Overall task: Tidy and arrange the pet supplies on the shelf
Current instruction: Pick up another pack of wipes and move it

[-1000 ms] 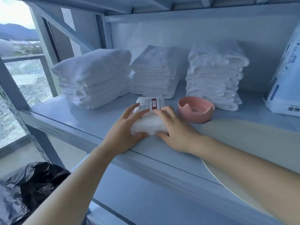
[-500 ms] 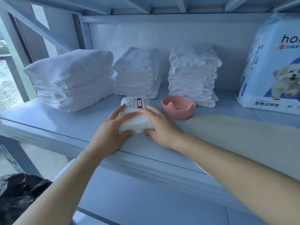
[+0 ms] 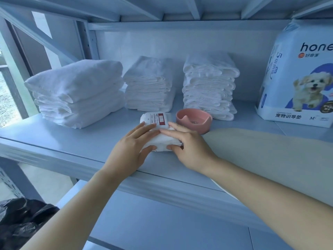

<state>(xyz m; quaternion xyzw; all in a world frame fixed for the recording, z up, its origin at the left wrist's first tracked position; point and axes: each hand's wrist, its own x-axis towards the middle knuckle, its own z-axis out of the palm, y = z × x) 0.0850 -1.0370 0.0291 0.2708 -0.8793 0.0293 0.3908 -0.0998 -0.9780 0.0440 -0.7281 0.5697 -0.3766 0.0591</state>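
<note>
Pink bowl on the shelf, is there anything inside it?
The round pink bowl looks empty: only a small round mark shows on its floor. Its near wall hides the front part of the floor, so something tiny lying there could not be seen.

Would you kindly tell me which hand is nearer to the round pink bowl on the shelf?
Right. The right hand grips the soft white packet just in front of the round pink bowl; the left hand holds the packet's opposite side, farther left.
</note>
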